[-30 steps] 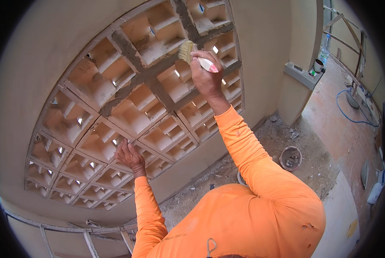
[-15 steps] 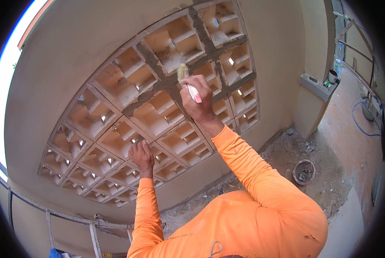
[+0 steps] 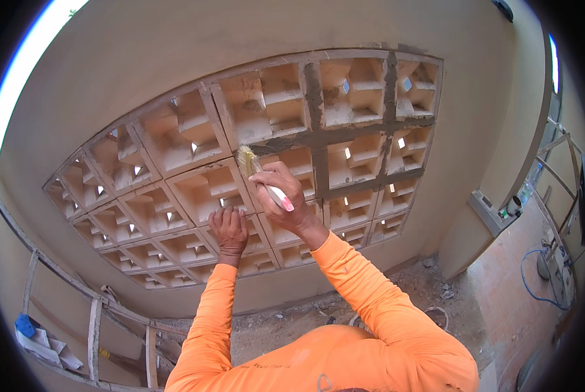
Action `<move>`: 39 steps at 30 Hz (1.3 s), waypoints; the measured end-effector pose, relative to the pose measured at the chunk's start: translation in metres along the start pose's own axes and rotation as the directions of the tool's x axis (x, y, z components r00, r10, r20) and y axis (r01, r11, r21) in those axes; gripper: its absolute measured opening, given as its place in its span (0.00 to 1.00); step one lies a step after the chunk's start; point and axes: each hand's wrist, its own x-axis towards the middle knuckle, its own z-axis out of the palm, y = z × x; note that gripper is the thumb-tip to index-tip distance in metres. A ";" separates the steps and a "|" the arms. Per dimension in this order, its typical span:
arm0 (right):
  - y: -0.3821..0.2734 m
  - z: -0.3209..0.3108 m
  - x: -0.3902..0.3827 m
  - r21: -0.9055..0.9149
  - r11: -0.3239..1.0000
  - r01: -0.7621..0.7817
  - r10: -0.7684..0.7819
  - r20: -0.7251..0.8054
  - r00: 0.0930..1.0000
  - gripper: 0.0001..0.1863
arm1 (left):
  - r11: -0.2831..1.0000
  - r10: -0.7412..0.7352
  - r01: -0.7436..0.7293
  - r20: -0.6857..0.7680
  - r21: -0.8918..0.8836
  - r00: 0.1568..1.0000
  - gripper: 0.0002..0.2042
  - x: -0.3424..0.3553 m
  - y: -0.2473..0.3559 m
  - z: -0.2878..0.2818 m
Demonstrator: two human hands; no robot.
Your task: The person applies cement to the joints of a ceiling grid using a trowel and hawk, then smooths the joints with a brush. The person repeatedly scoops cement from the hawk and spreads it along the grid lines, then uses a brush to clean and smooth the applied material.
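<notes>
My right hand (image 3: pixel 283 193) grips a paintbrush (image 3: pixel 280 198) with a white handle and a red end. Its pale bristles (image 3: pixel 246 157) are at a joint between breeze blocks, where a dark grey mortar band (image 3: pixel 292 141) meets the bare seams on the left. Lower and to the left, my left hand (image 3: pixel 228 230) has its fingers bent over the edge of a breeze block (image 3: pixel 204 189) in the panel. Wet-looking grey mortar covers the joints in the panel's upper right part. Thin dark seams show between the blocks elsewhere.
A metal frame (image 3: pixel 95 340) stands at the lower left, with a blue and white cloth (image 3: pixel 41 340) on it. On the right, a ledge (image 3: pixel 491 212) holds a dark-mouthed cup (image 3: pixel 514 206). Rubble lies along the wall's foot, near a bucket (image 3: pixel 438 317). A blue hose (image 3: pixel 534 295) curls on the floor.
The view has shifted and turned, bringing more of the panel's right side into view. The brush has moved left along the mortared joint to its end. My left hand stays on the blocks.
</notes>
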 end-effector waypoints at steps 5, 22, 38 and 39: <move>0.017 -0.036 -0.009 -0.284 0.955 -0.081 -0.006 -0.291 0.957 0.12 | 0.991 -0.050 0.055 0.043 -0.119 0.998 0.10 -0.001 0.007 -0.006; 0.015 0.025 0.001 -0.058 0.995 0.086 -0.086 0.004 0.996 0.11 | 0.973 -0.123 0.123 0.012 -0.196 0.992 0.08 0.001 -0.003 -0.008; 0.009 0.029 0.000 -0.160 0.986 0.047 -0.052 -0.030 0.998 0.11 | 0.980 -0.137 0.138 0.022 -0.146 0.990 0.07 -0.005 0.000 -0.001; 0.007 0.016 0.004 -0.148 0.989 -0.008 -0.011 -0.131 0.991 0.09 | 0.980 -0.134 0.136 0.020 -0.142 0.991 0.07 -0.004 -0.001 0.000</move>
